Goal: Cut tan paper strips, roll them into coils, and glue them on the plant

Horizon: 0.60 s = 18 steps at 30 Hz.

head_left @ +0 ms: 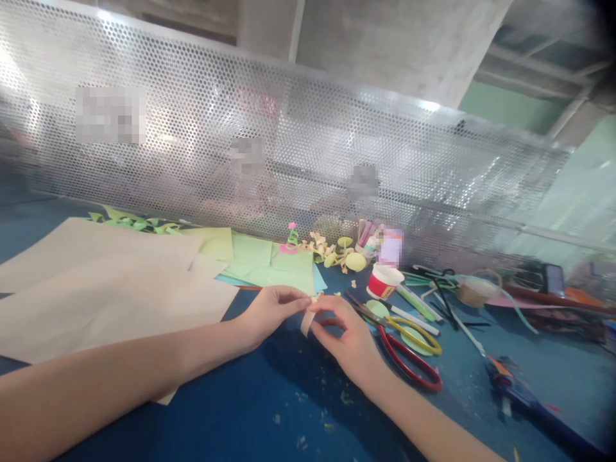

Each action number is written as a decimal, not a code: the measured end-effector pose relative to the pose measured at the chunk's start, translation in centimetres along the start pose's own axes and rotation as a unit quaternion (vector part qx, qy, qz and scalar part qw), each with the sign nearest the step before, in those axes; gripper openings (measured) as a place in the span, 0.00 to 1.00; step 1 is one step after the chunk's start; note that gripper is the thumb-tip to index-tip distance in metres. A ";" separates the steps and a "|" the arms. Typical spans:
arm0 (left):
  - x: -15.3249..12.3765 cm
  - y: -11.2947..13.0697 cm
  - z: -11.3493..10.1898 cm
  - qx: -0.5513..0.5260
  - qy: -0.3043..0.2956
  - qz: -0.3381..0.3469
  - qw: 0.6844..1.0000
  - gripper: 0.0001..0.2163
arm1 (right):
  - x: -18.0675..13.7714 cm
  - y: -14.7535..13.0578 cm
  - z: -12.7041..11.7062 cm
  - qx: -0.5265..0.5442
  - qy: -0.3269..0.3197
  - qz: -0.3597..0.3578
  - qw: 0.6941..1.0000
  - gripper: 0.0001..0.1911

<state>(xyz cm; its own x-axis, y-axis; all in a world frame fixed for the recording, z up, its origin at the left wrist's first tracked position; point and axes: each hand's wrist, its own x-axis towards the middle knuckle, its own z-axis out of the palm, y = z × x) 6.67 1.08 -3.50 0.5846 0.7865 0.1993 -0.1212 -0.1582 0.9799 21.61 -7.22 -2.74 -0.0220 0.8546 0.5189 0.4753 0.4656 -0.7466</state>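
Observation:
Over the blue table, my left hand [270,314] meets my right hand [345,333] at the fingertips. Between them is a narrow pale paper strip [307,324], curled, its lower part hanging beside my right fingers. My left thumb and forefinger pinch its upper end, where a small pale tip shows. My right thumb and fingers close around the strip from the other side. Just right of my right hand lie scissors [409,350] with one red and one yellow handle, blades parted. Pale green paper discs [416,340] lie under and beside them.
Large beige sheets [120,276] cover the left; green sheets [293,266] lie behind my hands. A red-and-white paper cup [384,282], a small green spiral on a pink base [291,240] and cut paper flowers stand farther back. A blue glue gun [529,398] lies right. Perforated metal panels [308,141] border the table.

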 end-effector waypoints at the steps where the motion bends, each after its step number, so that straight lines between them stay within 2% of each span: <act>1: 0.0 0.0 0.0 -0.004 -0.004 -0.004 1.000 0.11 | -0.1 0.0 0.0 -0.005 0.003 -0.002 1.000 0.07; 6: -0.1 0.1 0.2 -0.016 -0.020 -0.002 1.000 0.10 | -0.1 0.0 0.0 -0.036 0.024 0.003 0.999 0.04; 10: 0.0 0.0 0.2 -0.020 -0.038 0.013 0.999 0.10 | -0.1 0.0 0.0 -0.038 0.045 0.038 0.998 0.06; 18: 0.0 0.1 0.4 -0.009 -0.027 0.023 0.999 0.09 | 0.2 0.4 0.0 0.047 0.061 0.091 0.993 0.12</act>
<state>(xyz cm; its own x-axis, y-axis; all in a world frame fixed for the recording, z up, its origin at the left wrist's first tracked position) 6.97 0.82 -3.36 0.6198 0.7459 0.2440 -0.1621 -0.1825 0.9697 21.82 -6.84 -2.95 0.1661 0.8947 0.4146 0.3768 0.3310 -0.8651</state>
